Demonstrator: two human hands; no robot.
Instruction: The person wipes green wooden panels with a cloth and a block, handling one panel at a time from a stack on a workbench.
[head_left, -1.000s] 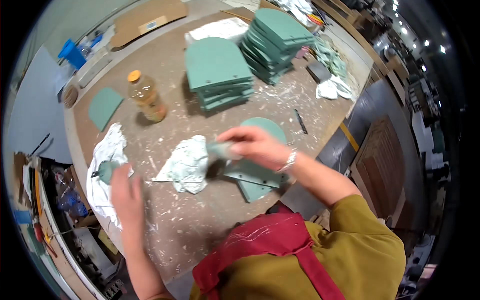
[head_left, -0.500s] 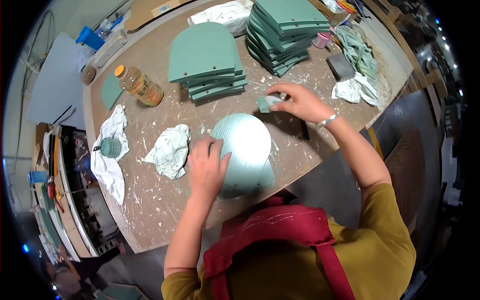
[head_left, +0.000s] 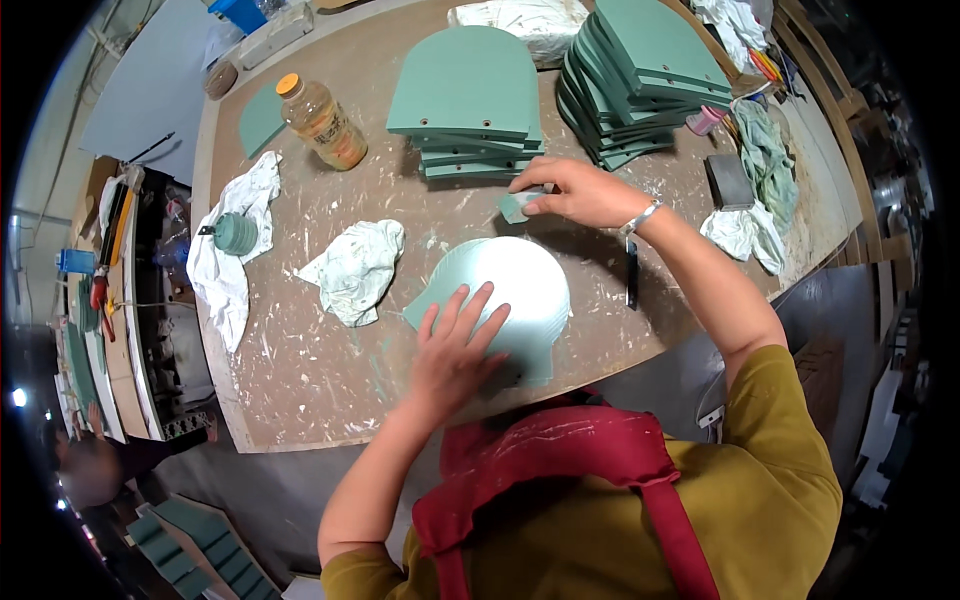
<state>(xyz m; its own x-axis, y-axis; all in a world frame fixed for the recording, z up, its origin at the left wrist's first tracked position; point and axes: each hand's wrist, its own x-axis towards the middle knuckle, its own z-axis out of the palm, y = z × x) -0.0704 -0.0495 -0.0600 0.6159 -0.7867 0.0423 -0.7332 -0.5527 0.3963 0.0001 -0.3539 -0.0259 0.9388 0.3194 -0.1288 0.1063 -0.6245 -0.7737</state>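
A pale green rounded panel (head_left: 520,280) lies near the table's front edge, its top glaring under the light. Corners of at least one more panel stick out from beneath it. My left hand (head_left: 455,350) rests on the panel's near left part, fingers spread flat. Just beyond the panel's far edge, my right hand (head_left: 580,195) pinches a small greenish-white block (head_left: 516,206) between thumb and fingers, held apart from the panel. A stack of green rounded panels (head_left: 465,85) stands behind that hand. A crumpled white cloth (head_left: 355,270) lies left of the panel.
A taller panel stack (head_left: 650,60) stands at the far right, near a dark grey block (head_left: 729,181) and rags (head_left: 765,160). On the left are a bottle with an orange cap (head_left: 325,125) and a green jar (head_left: 235,234) on white cloth. A black strip (head_left: 632,275) lies on the right.
My left hand has shifted from the panel's left edge onto its surface, fingers spreading. The panel has turned, so a corner now points left. The right hand still holds the block. The view has shifted.
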